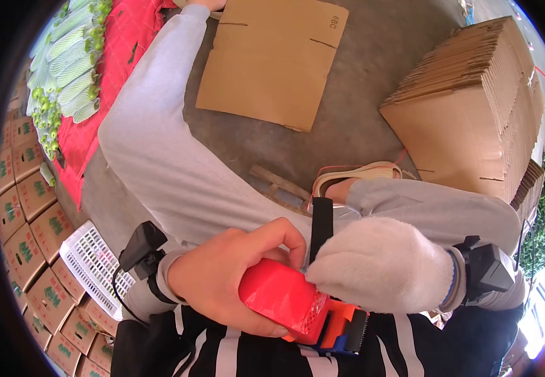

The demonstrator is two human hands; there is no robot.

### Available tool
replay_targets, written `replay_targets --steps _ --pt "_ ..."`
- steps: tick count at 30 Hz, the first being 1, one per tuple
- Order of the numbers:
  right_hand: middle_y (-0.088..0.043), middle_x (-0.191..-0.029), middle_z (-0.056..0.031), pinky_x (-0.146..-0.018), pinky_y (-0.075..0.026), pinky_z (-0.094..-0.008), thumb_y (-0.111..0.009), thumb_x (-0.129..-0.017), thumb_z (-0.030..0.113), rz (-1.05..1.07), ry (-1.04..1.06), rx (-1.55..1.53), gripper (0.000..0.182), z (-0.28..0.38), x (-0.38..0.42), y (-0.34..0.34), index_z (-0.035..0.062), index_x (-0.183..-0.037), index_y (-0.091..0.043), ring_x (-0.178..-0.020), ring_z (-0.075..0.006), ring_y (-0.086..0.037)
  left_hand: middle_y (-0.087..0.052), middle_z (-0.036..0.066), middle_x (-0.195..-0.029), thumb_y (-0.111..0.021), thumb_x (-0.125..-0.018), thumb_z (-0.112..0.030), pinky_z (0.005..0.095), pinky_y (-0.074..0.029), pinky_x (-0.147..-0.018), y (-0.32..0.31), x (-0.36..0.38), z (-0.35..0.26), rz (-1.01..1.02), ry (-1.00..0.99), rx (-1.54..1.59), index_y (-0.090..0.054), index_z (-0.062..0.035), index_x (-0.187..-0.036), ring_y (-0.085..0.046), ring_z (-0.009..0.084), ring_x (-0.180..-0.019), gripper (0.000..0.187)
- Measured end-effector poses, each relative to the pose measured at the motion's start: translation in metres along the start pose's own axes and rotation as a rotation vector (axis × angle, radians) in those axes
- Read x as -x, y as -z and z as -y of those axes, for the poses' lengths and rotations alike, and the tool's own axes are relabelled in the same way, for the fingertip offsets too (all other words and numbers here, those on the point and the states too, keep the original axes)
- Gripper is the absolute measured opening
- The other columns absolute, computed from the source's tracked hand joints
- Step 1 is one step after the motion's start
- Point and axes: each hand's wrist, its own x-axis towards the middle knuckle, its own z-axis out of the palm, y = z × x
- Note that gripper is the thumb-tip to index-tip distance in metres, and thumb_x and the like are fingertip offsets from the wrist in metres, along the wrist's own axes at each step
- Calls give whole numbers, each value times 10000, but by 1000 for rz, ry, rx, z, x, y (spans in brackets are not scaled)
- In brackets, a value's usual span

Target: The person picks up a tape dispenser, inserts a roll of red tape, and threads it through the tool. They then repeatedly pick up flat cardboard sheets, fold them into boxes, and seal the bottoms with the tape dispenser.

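My bare left hand [231,273] is wrapped around a roll of red tape [278,295] low in the middle of the view. The roll sits in a tape dispenser [341,327] with orange and dark blue parts and a toothed cutting edge at its right end. My right hand [382,264], in a white knit glove, is closed, its fingertips against the roll's right edge. Whatever they pinch is hidden. A black strip [322,226] sticks up between the hands; its lower end is covered.
A flat cardboard sheet [272,63] lies on the floor ahead. Folded cartons [461,119] are stacked at right. Printed boxes [40,245] and a white plastic basket [90,264] stand at left. Net-wrapped green produce [74,63] rests by a red cloth [121,75].
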Motion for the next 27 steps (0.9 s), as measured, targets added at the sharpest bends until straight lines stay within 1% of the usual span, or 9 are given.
replay_targets --steps 4,7,13,16,19,22,24,25,27 --pt "-680 -1011 -80 -754 -554 -374 -709 -772 114 6 0 -6 296 2 3 3 90 -1068 -703 -891 -271 -685 -729 104 -906 -913 -702 -272 331 -539 -729 0 -3 1 16 -6 -27 -439 -65 -1148 -718 281 -798 683" --pt "-640 -1054 -133 -823 -537 -400 -654 -813 189 142 31 16 395 2 4 9 36 -1177 -644 -951 -323 -648 -735 110 -922 -912 -705 -287 339 -542 -734 1 -3 -3 26 -13 -96 -439 -68 -1151 -723 299 -810 686" --pt "-647 -888 -107 -717 -535 -389 -678 -809 239 282 32 125 265 7 -10 7 54 -995 -641 -795 -292 -659 -739 121 -953 -920 -700 -309 353 -547 -749 -3 -6 -6 31 20 -126 -442 -70 -1159 -729 313 -850 704" --pt "-619 -895 -76 -712 -532 -384 -714 -783 268 195 15 87 255 3 -5 0 101 -975 -685 -803 -296 -641 -738 122 -960 -924 -697 -316 355 -548 -754 -4 -4 -7 25 29 -87 -443 -69 -1162 -729 314 -863 714" --pt "-630 -847 -114 -672 -526 -398 -692 -794 242 226 57 69 242 6 -10 5 53 -936 -644 -759 -306 -649 -733 118 -954 -927 -696 -315 352 -545 -754 -4 -2 -3 23 -24 -110 -442 -65 -1167 -727 308 -858 720" --pt "-624 -837 -117 -684 -530 -406 -695 -781 220 255 10 14 236 15 -8 17 55 -939 -637 -768 -317 -644 -726 112 -941 -927 -700 -301 338 -539 -752 -1 -1 -5 35 9 -97 -441 -61 -1172 -720 289 -835 719" --pt "-622 -863 -112 -696 -534 -407 -715 -786 200 193 -10 -45 232 8 -8 11 61 -952 -633 -782 -320 -643 -720 109 -933 -927 -703 -291 325 -533 -749 1 3 -7 41 71 -35 -439 -59 -1180 -712 272 -814 720" --pt "-620 -875 -110 -701 -537 -407 -725 -789 190 158 -25 -76 232 6 -7 8 63 -959 -631 -789 -321 -642 -718 109 -945 -927 -708 -276 319 -531 -758 1 4 -4 42 56 -20 -434 -55 -1184 -707 252 -825 720" --pt "-618 -925 -115 -729 -542 -399 -757 -792 186 70 -152 -264 270 7 -8 9 64 -1003 -640 -821 -321 -646 -715 109 -970 -926 -718 -247 308 -526 -774 4 3 1 54 23 1 -423 -48 -1194 -698 213 -848 720"
